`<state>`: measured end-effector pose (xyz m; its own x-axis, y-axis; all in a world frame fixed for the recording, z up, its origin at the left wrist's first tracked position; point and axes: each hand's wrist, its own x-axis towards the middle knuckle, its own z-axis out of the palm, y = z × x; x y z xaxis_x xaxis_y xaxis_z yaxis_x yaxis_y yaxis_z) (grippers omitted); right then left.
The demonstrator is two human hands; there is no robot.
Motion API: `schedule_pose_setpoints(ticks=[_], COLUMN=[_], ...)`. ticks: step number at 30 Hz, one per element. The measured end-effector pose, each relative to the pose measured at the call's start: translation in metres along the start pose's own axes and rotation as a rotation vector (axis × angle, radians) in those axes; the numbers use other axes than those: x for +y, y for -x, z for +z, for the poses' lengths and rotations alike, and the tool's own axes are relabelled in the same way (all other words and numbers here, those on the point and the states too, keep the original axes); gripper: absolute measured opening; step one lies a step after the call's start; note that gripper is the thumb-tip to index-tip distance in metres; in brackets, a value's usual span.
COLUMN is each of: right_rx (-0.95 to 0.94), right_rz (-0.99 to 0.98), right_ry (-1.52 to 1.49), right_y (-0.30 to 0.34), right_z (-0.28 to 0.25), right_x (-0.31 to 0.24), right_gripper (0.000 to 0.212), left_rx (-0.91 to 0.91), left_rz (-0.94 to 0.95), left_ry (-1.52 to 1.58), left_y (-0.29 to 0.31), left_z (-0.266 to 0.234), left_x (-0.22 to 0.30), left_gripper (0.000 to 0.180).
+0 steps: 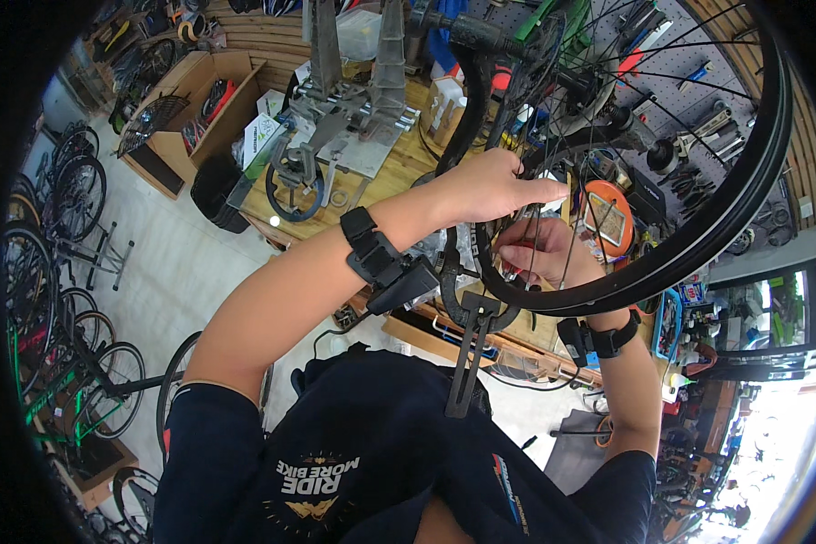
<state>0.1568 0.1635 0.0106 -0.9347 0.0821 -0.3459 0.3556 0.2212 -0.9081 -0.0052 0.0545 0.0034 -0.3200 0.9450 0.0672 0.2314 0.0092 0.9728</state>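
Observation:
A spoked bicycle wheel [698,258] with a black rim stands upright in a black wheel stand [467,77], on the right. My left hand [491,186] reaches across the near left part of the rim. Its fingers curl in at the spokes, with the thumb stretched along them. Lower down, my right hand [553,243] is closed among the spokes beside the rim. Something small and red shows between its fingers, too covered to name. A black slotted arm [467,363] of the stand juts toward me below the rim.
A wooden workbench [408,172] carries a grey metal fixture [363,100] and an orange round tray [607,218]. Tools hang on a pegboard [680,95] behind. Bicycles [86,381] line the left, near a cardboard box [177,136]. An open drawer [444,335] sticks out below the bench.

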Motion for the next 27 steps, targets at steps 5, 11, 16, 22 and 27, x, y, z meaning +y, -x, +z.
schedule_pose_setpoints(ticks=[5,11,16,22,27], right_rx=[0.227,0.094,0.012,-0.251,-0.185], right_rz=[0.063,0.129,0.067,-0.069,-0.046], right_ry=[-0.291,-0.159,-0.242,-0.239,0.004], right_y=[0.014,0.011,0.001,-0.025,-0.043], right_z=[0.012,-0.001,-0.005,-0.023,-0.029], right_x=[-0.002,0.002,0.008,0.034,0.033], right_gripper=[0.035,0.022,0.022,0.021,0.017], left_rx=[0.015,0.017,0.015,-0.086,-0.021], left_rz=[0.01,-0.036,0.011,-0.038,0.046], left_ry=[0.004,0.019,0.122,0.082,-0.041], left_y=[-0.006,-0.01,-0.012,-0.001,-0.007], left_z=[0.006,0.007,0.007,0.001,0.001], left_x=[-0.01,-0.013,-0.022,-0.003,-0.029], left_gripper=[0.075,0.073,0.066,0.043,0.056])
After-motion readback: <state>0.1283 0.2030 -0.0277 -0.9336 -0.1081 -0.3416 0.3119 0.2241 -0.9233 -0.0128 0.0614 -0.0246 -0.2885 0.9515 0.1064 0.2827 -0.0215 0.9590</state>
